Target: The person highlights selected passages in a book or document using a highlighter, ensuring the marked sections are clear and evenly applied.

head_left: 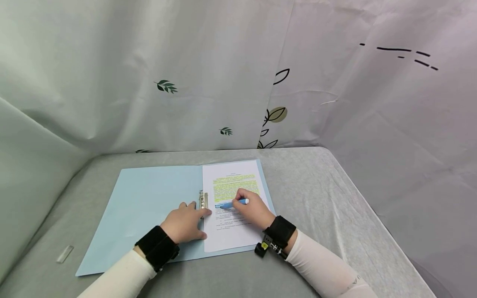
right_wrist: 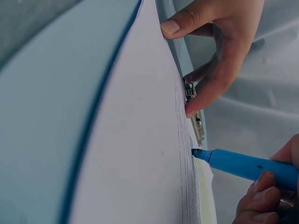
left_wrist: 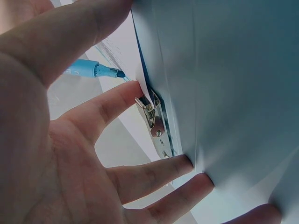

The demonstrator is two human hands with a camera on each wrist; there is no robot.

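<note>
A light-blue folder [head_left: 160, 190] lies spread on the table, with a printed white sheet [head_left: 223, 242] on its right half. Yellow highlighting covers the upper text, and a short blue mark sits just below it. My right hand [head_left: 255, 209] grips a blue highlighter [head_left: 226, 205], its tip on or very near the printed lines. In the right wrist view the blue highlighter [right_wrist: 247, 164] points at the text. With fingers spread, my left hand [head_left: 184, 223] rests across the folder's spine and the sheet's left edge, beside the metal clip [head_left: 203, 199]. The left wrist view shows the clip [left_wrist: 153, 119] near a fingertip.
A small clear strip-like object [head_left: 65, 254] lies on the grey tablecloth [head_left: 298, 178] left of the folder. Pale fabric curtains [head_left: 208, 74] with leaf prints hang behind and beside the table. Black bands circle both wrists.
</note>
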